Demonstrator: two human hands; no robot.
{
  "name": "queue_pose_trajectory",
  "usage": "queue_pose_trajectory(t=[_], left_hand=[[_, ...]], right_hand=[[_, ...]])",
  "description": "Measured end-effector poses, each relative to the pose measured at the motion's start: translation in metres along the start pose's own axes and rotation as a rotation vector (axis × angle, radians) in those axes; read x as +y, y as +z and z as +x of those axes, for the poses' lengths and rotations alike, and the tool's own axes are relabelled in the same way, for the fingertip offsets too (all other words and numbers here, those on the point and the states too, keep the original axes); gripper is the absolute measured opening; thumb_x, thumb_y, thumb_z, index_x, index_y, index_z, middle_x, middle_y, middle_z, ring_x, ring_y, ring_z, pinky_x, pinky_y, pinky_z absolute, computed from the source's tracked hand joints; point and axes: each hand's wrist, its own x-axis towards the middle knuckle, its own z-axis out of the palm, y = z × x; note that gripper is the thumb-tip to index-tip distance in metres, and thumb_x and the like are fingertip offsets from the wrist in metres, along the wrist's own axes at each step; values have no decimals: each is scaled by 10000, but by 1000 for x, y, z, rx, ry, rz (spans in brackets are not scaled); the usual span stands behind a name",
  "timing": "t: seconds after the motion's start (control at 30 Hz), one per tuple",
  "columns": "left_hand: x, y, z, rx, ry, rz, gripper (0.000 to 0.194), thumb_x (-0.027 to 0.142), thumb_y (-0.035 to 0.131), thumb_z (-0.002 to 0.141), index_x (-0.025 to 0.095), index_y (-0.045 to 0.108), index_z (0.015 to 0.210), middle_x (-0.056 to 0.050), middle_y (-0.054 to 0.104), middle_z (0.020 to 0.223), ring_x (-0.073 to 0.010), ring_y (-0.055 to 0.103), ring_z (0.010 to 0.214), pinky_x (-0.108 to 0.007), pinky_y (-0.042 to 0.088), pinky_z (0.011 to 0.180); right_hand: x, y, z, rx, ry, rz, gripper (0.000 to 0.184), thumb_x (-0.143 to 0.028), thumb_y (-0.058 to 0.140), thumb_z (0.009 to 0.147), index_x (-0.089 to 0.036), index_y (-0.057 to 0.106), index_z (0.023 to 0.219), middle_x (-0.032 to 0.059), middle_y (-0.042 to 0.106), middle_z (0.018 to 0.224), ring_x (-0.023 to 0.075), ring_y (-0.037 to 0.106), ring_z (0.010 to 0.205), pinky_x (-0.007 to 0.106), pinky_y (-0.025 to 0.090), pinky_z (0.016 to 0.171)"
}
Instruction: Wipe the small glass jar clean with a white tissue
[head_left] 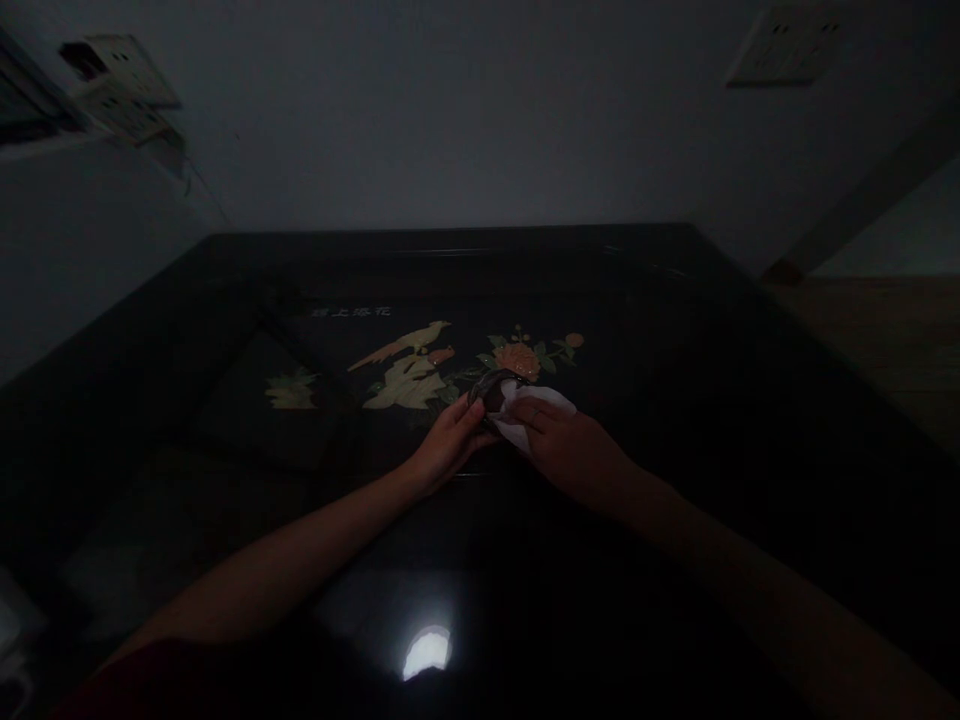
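Note:
A small dark round object (491, 385), with a rim that looks glassy or metallic, is held over the table by my left hand (454, 435). The fingers and thumb of that hand close on its left side. In my right hand (559, 440) is a white tissue (555, 400), pressed against the object's right side and partly into its opening. The fingertips of the right hand are partly hidden by the tissue. Dim light leaves the exact kind of the round object unclear.
The glossy black table (450, 245) carries a picture of a bird (409, 345), flowers (517, 360) and pale characters. A wall stands behind it, with sockets at left (127, 100) and right (784, 45). Bright light reflects near the front.

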Motion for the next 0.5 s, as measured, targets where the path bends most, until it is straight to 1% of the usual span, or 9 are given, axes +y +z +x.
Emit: queue_pose_trajectory(t=[0.1,0.2,0.27,0.33,0.43,0.47,0.5], left_hand=[[0,0,0,-3,-5,10,424,432,698,748,183,626,1084,-86,651,1103,-234,595,1018,-394,486,889],[-1,-2,-1,-19,-4,14,407,427,699,749,187,632,1070,-77,652,1092,-226,595,1016,-386,484,891],[-1,-2,-1,-21,-2,16,397,415,703,750,196,631,1073,-71,649,1099,-221,592,1026,-369,483,890],[-1,-2,-1,-13,-8,24,395,415,703,749,203,631,1075,-68,644,1116,-222,586,1046,-358,478,895],[-2,-2,-1,0,-7,36,402,424,711,737,209,630,1067,-65,638,1136,-233,576,1074,-361,464,909],[-3,-3,-1,4,-2,41,408,423,717,731,212,628,1069,-64,636,1142,-236,572,1082,-360,461,910],[-3,-3,-1,8,2,48,421,419,724,725,214,623,1078,-63,635,1146,-238,568,1089,-355,457,910]], right_hand=[[2,2,-1,21,-22,-69,330,-69,455,876,-94,611,1165,157,617,1221,273,503,1222,405,497,956],[-1,1,0,-14,25,-3,323,-120,486,879,-102,598,1182,152,609,1228,262,529,1189,394,514,935],[-5,0,0,-41,83,112,353,-165,532,866,-98,573,1210,155,595,1243,266,524,1192,408,499,961],[-9,0,0,-56,136,246,415,-201,574,845,-78,540,1240,174,571,1265,285,495,1220,439,455,1013],[-15,4,-2,-48,162,464,529,-247,608,821,-62,465,1295,210,488,1339,317,411,1288,509,342,1088],[-16,6,-3,-39,166,558,565,-257,613,815,-69,434,1317,213,452,1366,318,385,1305,521,321,1096],[-17,8,-4,-35,174,673,602,-262,611,813,-86,391,1346,206,412,1396,310,366,1318,519,330,1091]])
